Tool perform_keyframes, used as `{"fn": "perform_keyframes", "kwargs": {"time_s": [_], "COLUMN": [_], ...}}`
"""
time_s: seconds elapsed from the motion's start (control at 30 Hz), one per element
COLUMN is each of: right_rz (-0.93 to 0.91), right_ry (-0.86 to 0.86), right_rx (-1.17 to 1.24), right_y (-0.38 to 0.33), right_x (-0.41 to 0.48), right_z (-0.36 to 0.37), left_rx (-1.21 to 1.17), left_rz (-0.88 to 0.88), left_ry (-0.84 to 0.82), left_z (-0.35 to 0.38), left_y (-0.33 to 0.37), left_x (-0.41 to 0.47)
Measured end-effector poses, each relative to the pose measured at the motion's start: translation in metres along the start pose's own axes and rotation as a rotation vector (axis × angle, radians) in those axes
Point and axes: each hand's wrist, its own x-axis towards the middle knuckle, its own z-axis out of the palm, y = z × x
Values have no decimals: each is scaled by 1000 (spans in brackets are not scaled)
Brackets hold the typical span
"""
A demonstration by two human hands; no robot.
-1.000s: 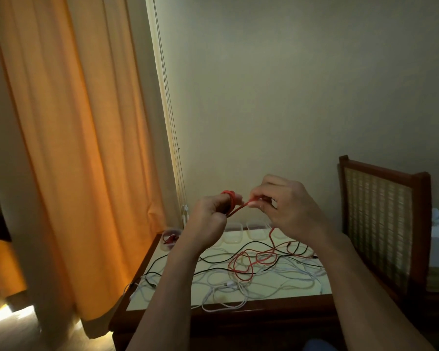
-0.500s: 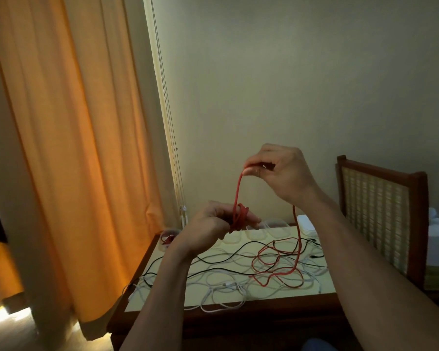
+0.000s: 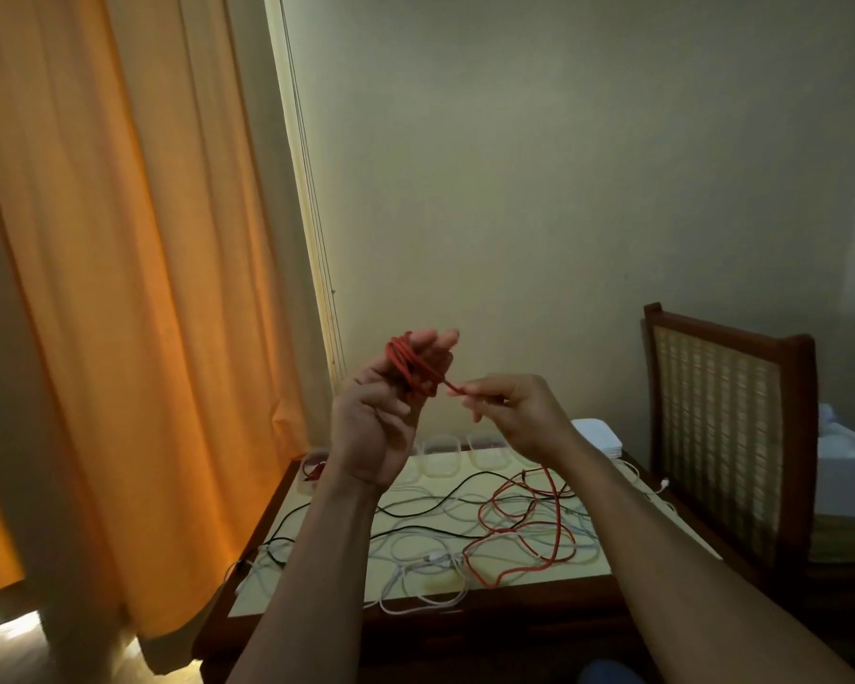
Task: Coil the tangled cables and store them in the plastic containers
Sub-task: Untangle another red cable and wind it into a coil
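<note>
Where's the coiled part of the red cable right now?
Head view, centre: the red cable is wound round raised fingers of the left hand, above the table; the right hand pinches its strand just to the right.

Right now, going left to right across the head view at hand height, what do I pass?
First the orange curtain, left hand with red cable wound round its fingers, right hand pinching that cable, white stack, chair back.
</note>
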Motion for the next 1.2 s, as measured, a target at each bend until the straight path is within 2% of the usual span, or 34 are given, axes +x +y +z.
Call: {"fn": "perform_keyframes", "kwargs": {"time_s": [0.07,0.13,0.23,0.33,0.4,0.53,0.7,0.97,1.1,1.2], "right_rz": [-11,-50,-133,-201,-271,-363,-484,-507,-446,-303], "right_ry": [-32,-51,-59,-92,-93,-48,19,96,115,95], "right_rx": [-27,-92,-269,-449,-532,-550,-571,-488,-362,-219], "right_y": [-3,-7,-14,-20,-23,-33,-50,-56,-57,-49], "right_x": [-6,-9,-10,-8,-5,3,19,33,38,38], "right_z": [6,7,4,-4,-10,-25,-33,-36,-37,-38], "left_rx": [19,149,666,1071,1186,1308,1303,1120,963,804], "left_rz": [50,80,107,47,9,-99,-154,-261,-325,-292], "left_ry": [39,105,178,138,131,77,-5,-106,-232,-299], "left_z": [0,-3,-12,-22,-28,-35,-36,-27,-14,-8], "left_y": [0,0,2,-7,-12,-15,-18,-8,1,7], "left_x": [6,10,13,16,17,16,15,11,4,3]}}
